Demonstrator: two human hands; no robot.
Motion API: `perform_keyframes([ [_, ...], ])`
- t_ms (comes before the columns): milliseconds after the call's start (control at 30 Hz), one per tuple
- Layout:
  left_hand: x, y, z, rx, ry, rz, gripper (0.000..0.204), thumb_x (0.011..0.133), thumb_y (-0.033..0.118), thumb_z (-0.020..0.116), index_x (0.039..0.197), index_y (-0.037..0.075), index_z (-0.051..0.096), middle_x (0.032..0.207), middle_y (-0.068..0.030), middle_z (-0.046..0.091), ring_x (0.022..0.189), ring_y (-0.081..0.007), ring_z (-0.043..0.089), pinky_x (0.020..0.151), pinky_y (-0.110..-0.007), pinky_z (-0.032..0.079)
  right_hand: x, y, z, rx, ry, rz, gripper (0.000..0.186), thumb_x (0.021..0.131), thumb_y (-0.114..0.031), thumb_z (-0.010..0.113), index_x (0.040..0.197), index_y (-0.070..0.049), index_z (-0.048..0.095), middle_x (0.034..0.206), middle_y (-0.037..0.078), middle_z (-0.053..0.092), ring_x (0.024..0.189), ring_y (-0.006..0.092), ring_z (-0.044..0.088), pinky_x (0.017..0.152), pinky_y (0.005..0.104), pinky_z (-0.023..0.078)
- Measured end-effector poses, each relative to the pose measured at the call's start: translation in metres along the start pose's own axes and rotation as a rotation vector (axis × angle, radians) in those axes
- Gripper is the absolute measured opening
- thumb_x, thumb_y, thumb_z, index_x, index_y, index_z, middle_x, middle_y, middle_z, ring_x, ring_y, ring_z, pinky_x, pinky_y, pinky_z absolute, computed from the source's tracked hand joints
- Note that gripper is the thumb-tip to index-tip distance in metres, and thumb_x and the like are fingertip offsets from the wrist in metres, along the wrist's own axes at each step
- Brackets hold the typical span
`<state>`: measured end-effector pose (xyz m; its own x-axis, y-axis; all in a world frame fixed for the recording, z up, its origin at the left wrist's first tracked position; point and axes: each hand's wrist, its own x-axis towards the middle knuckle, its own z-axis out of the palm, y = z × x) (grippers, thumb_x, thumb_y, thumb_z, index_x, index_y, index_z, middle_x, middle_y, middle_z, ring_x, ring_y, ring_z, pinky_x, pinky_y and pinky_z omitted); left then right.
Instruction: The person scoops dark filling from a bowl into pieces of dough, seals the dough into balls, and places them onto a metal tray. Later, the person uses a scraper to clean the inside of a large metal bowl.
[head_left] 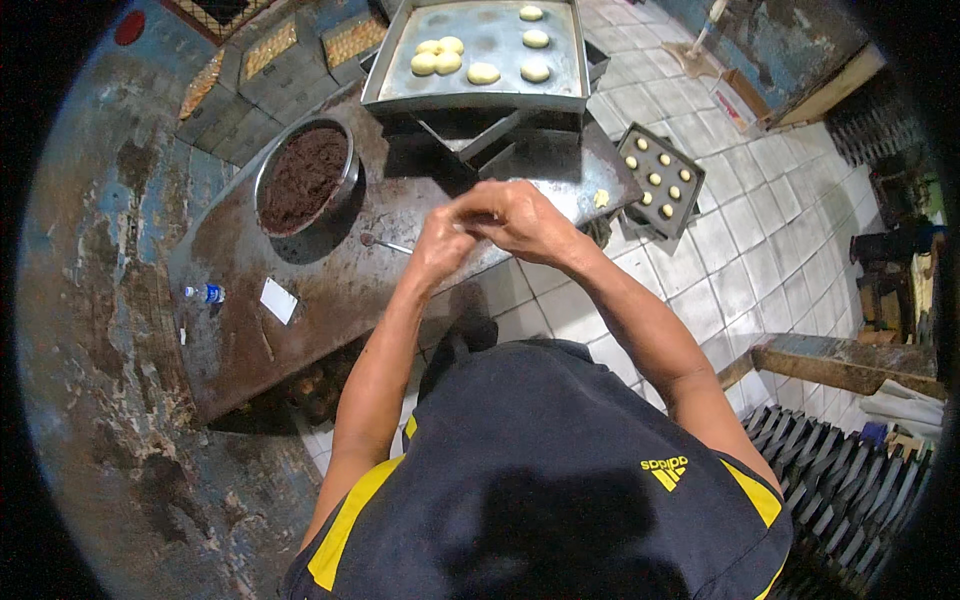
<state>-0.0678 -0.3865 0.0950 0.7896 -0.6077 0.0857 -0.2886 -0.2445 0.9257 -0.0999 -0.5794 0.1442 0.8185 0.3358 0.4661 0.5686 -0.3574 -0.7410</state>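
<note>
Over the near edge of the dark metal table (pixel 225 330), my left hand (pixel 445 245) and my right hand (pixel 522 222) meet with fingers curled together. Whatever lies between them is hidden. Beside my left hand is a spoon (pixel 390 244) with dark brown paste on its tip. Farther left stands a round metal bowl (pixel 352 172) holding a mass of dark brown paste (pixel 303 178). Beyond my hands a large metal tray (pixel 475 102), raised on a stand, carries several pale dough balls (pixel 437 58), some touching one another. A dough scrap (pixel 601 198) rests right of my hands.
A dark baking tray (pixel 668 226) of several dough balls sits low on the right. On the table's left lie a plastic bottle (pixel 206 293) and a white card (pixel 279 300). Filled boxes (pixel 270 60) stand far left; stacked black racks (pixel 840 480) are near right.
</note>
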Motion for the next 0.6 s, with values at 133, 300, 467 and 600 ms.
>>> perform_keyframes([
  [133, 0.038, 0.038, 0.002, -0.357, 0.240, -0.239, 0.052, 0.109, 0.041, 0.041, 0.141, 0.002, 0.057, 0.152, -0.0113, 0.049, 0.142, -0.0208, 0.043, 0.116, -0.033, 0.032, 0.012, 0.029, -0.001, 0.070, 0.563, 0.064, 0.031, 0.087, -0.009, 0.073, 0.115, 0.001, 0.066, 0.111, 0.017, 0.068, 0.099, 0.0324, 0.068, 0.087, 0.0410, 0.054],
  [300, 0.091, 0.008, 0.000, -0.874, 0.175, -0.132, 0.072, 0.105, 0.058, 0.037, 0.158, 0.009, 0.031, 0.164, -0.0091, 0.030, 0.147, -0.0205, 0.033, 0.118, -0.034, 0.030, 0.036, 0.064, 0.033, 0.223, 0.485, 0.228, 0.047, 0.090, -0.029, 0.076, 0.122, 0.000, 0.059, 0.108, 0.013, 0.066, 0.100, 0.0273, 0.064, 0.091, 0.0358, 0.050],
  [467, 0.167, 0.001, -0.035, -0.721, 0.266, -0.167, 0.063, 0.107, 0.049, 0.042, 0.151, 0.002, 0.044, 0.153, -0.0142, 0.046, 0.133, -0.0201, 0.049, 0.111, -0.033, 0.038, 0.115, 0.110, -0.006, 0.909, 0.204, 0.851, 0.043, 0.101, -0.044, 0.061, 0.115, -0.004, 0.064, 0.094, -0.001, 0.065, 0.083, 0.0093, 0.058, 0.071, 0.0252, 0.046],
  [600, 0.219, -0.027, -0.074, -0.738, 0.430, -0.008, 0.066, 0.105, 0.027, 0.056, 0.158, 0.002, 0.027, 0.154, -0.0145, 0.044, 0.140, -0.0242, 0.042, 0.113, -0.036, 0.037, 0.228, 0.174, -0.061, 0.323, 0.030, 0.838, 0.038, 0.099, -0.038, 0.064, 0.112, -0.002, 0.067, 0.095, 0.005, 0.071, 0.085, 0.0122, 0.063, 0.073, 0.0284, 0.050],
])
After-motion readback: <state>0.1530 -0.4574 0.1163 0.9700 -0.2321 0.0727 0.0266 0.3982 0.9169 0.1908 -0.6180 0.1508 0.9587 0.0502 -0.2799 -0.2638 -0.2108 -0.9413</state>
